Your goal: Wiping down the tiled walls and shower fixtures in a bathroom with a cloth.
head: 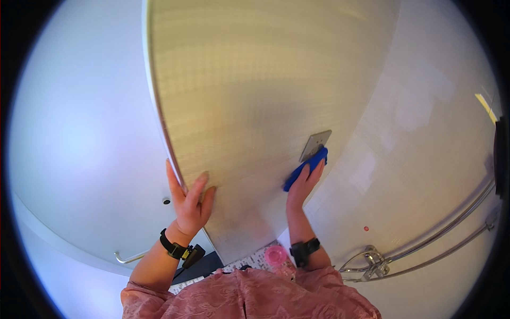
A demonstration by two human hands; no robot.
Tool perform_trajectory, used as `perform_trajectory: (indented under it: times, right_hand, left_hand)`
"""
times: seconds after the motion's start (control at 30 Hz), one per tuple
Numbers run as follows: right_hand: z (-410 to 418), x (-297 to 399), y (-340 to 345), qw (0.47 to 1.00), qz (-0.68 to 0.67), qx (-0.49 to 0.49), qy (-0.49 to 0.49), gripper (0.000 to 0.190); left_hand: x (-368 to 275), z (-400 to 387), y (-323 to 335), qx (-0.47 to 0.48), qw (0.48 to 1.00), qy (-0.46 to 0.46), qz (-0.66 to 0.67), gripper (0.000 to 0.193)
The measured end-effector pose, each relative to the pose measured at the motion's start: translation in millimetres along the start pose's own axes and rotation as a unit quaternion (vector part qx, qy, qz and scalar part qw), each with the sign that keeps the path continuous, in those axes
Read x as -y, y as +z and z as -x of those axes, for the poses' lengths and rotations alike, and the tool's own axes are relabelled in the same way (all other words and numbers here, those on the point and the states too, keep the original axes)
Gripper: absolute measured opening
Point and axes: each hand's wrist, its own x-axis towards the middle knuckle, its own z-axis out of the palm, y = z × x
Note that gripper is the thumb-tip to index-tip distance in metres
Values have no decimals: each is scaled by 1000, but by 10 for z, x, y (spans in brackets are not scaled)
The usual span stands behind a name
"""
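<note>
My left hand [192, 205] rests with fingers apart at the metal-trimmed edge [162, 119] of a beige tiled wall. One finger lies left of the trim and the others on the tile side. In my right hand [303, 185] is a folded blue cloth [305, 169], pressed on the wall against the lower end of a grey metal wall plate [317, 142]. The cloth covers part of that plate. Beige wall tiles [255, 115] fill the space between my two hands.
To the left stands a pale door [87, 131] with a metal lever handle [129, 258]. At lower right a chrome shower mixer [370, 263] with a hose and pipe [442, 221] juts from the side wall. A pink plastic container [275, 255] is low, near my body, above a mosaic floor [247, 257].
</note>
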Motion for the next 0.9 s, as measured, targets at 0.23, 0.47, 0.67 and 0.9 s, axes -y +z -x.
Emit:
perform_trajectory:
  times: [0.23, 0.47, 0.67, 0.9]
  right_hand:
    - [1001, 395, 47, 939, 97, 121, -307, 60]
    - [-8, 952, 244, 937, 124, 64, -320, 55]
    - [438, 730, 191, 945, 91, 74, -305, 56]
    - [667, 944, 184, 911, 94, 152, -372, 60]
  left_hand:
    - [50, 33, -29, 11, 999, 10, 33, 37]
    - [94, 23, -30, -14, 999, 33, 17, 41]
    - [62, 12, -13, -16, 999, 34, 15, 42]
    - [74, 45, -34, -8, 999, 38, 20, 39]
